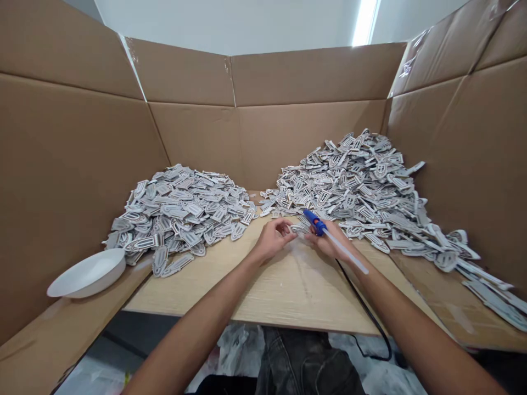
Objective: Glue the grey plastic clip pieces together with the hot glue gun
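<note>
My right hand (328, 241) is closed around a blue hot glue gun (314, 222), with a translucent glue stick (348, 253) jutting from its back end towards me. My left hand (272, 239) pinches one end of a small grey-white slotted cardboard piece (297, 228) between thumb and fingers. That piece lies between the two hands, and the fingers of my right hand are close to its other end; whether they touch it I cannot tell. The gun's nozzle is hard to make out against the pile behind.
Similar slotted pieces form a heap (185, 203) on the left and a taller heap (349, 175) on the right. A white bowl (88, 274) stands at the left. Cardboard walls (313, 120) surround the wooden board (197, 291). A black cable (366, 307) runs over the front edge.
</note>
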Available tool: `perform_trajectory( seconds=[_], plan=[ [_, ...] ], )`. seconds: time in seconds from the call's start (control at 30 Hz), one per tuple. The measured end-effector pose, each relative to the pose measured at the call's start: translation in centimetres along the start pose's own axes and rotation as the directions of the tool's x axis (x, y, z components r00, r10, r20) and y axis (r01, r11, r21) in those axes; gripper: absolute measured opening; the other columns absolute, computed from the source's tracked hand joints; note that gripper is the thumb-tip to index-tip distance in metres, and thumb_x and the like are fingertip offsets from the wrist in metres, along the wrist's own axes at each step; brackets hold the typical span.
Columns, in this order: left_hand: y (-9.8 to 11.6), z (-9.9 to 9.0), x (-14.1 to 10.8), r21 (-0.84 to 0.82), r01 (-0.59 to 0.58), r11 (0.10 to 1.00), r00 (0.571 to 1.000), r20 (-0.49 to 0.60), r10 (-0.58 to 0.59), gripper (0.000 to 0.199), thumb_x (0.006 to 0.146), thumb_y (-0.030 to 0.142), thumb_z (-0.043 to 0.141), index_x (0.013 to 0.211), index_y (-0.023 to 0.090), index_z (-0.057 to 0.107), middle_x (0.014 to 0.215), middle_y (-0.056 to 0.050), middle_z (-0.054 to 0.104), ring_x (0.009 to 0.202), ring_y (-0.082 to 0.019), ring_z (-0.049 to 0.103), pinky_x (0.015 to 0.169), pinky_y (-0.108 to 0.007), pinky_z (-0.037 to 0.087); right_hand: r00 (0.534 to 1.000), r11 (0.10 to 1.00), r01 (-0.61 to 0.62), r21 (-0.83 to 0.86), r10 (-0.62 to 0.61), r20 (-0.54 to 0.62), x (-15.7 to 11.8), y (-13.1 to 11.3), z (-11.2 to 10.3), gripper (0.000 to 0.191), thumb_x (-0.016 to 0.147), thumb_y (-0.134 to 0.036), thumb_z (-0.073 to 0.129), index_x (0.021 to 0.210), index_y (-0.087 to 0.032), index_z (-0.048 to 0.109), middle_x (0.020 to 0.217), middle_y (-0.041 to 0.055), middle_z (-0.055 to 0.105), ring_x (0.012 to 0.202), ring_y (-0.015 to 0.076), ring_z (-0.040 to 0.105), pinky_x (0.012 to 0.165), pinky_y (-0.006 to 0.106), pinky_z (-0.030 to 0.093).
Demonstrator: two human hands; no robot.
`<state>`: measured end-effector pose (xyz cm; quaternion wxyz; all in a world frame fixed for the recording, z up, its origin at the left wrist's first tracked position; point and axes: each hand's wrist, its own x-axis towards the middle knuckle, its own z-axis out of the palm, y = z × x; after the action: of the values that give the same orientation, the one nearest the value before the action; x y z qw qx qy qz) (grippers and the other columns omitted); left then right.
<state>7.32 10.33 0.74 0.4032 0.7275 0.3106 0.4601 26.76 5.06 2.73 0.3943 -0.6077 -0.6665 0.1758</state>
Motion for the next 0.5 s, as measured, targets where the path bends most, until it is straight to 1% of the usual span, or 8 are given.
perform_trajectory(
  seconds=[0.07, 0.13, 0.17, 0.23, 0.3, 0.37, 0.43, 0.5],
  plan=[
    [0.2, 0.0, 0.0, -0.129, 0.034, 0.991, 0.999, -0.008, -0.035, 0.029, 0.072, 0.038, 0.083, 0.084, 0.016, 0.070, 0.070, 0.001, 0.062, 0.066, -0.014, 0.054, 0.063, -0.026, 0.042, 1.000, 0.997, -0.002, 0.083, 0.000, 0.022, -0.1, -0.3, 0.2, 0.016, 0.074, -0.033, 0.068, 0.069, -0.022, 0.058, 0.062, 0.0001, 0.063, 0.061, 0.0180, 0.059, 0.062, 0.028, 0.043],
    [0.4, -0.1, 0.0, -0.190, 0.081, 0.978, 0.997, 0.001, -0.082, 0.029, 0.076, 0.043, 0.079, 0.077, 0.017, 0.066, 0.065, 0.002, 0.059, 0.061, -0.013, 0.052, 0.059, -0.025, 0.040, 0.999, 0.988, 0.009, 0.151, -0.016, 0.044, -0.2, -0.4, 0.6, 0.016, 0.075, -0.034, 0.069, 0.073, -0.021, 0.060, 0.066, 0.0006, 0.066, 0.063, 0.0185, 0.062, 0.064, 0.029, 0.046],
    [0.5, -0.1, 0.1, -0.201, 0.101, 0.974, 0.994, -0.015, -0.106, 0.028, 0.078, 0.042, 0.077, 0.075, 0.018, 0.064, 0.064, 0.002, 0.058, 0.059, -0.013, 0.051, 0.057, -0.024, 0.039, 0.998, 0.985, 0.020, 0.172, -0.029, 0.047, -0.3, -0.4, 0.8, 0.015, 0.075, -0.034, 0.070, 0.076, -0.021, 0.062, 0.068, 0.0008, 0.067, 0.064, 0.0189, 0.063, 0.065, 0.029, 0.046],
    [0.6, -0.1, 0.2, -0.203, 0.138, 0.970, 0.980, -0.116, -0.163, 0.022, 0.081, 0.035, 0.073, 0.075, 0.019, 0.060, 0.062, 0.003, 0.058, 0.055, -0.011, 0.050, 0.054, -0.022, 0.038, 0.997, 0.987, 0.046, 0.152, -0.054, 0.048, -0.4, -0.4, 1.2, 0.015, 0.074, -0.032, 0.072, 0.082, -0.021, 0.066, 0.074, 0.0016, 0.070, 0.067, 0.0199, 0.065, 0.067, 0.029, 0.047],
    [0.7, -0.2, 0.4, -0.201, 0.189, 0.961, 0.937, -0.256, -0.238, 0.018, 0.083, 0.027, 0.069, 0.075, 0.020, 0.055, 0.060, 0.004, 0.057, 0.051, -0.010, 0.050, 0.053, -0.021, 0.038, 0.995, 0.995, 0.090, 0.048, -0.092, 0.043, -0.6, -0.4, 1.5, 0.017, 0.074, -0.028, 0.072, 0.089, -0.020, 0.069, 0.082, 0.0031, 0.072, 0.073, 0.0208, 0.065, 0.070, 0.029, 0.048],
    [0.7, -0.3, 0.6, -0.215, 0.257, 0.942, 0.877, -0.358, -0.321, 0.017, 0.085, 0.021, 0.064, 0.075, 0.020, 0.052, 0.058, 0.005, 0.055, 0.048, -0.010, 0.049, 0.051, -0.020, 0.038, 0.987, 0.986, 0.153, -0.069, -0.150, 0.058, -0.8, -0.4, 1.9, 0.021, 0.072, -0.025, 0.073, 0.092, -0.019, 0.071, 0.089, 0.0057, 0.072, 0.080, 0.0222, 0.065, 0.075, 0.030, 0.047],
    [0.6, -0.4, 0.8, -0.235, 0.311, 0.921, 0.831, -0.404, -0.384, 0.017, 0.087, 0.017, 0.061, 0.074, 0.021, 0.050, 0.055, 0.005, 0.053, 0.045, -0.009, 0.048, 0.049, -0.019, 0.037, 0.975, 0.964, 0.215, -0.159, -0.202, 0.091, -0.8, -0.5, 2.1, 0.022, 0.070, -0.024, 0.076, 0.091, -0.019, 0.070, 0.092, 0.0077, 0.072, 0.085, 0.0236, 0.063, 0.077, 0.030, 0.045],
    [0.4, -0.5, 0.9, -0.244, 0.338, 0.909, 0.808, -0.420, -0.413, 0.017, 0.088, 0.016, 0.060, 0.074, 0.020, 0.050, 0.053, 0.005, 0.053, 0.043, -0.008, 0.046, 0.048, -0.019, 0.036, 0.969, 0.951, 0.236, -0.201, -0.215, 0.122, -0.9, -0.7, 2.2, 0.020, 0.070, -0.024, 0.077, 0.087, -0.018, 0.068, 0.089, 0.0080, 0.071, 0.085, 0.0238, 0.061, 0.076, 0.029, 0.044]
  ],
)
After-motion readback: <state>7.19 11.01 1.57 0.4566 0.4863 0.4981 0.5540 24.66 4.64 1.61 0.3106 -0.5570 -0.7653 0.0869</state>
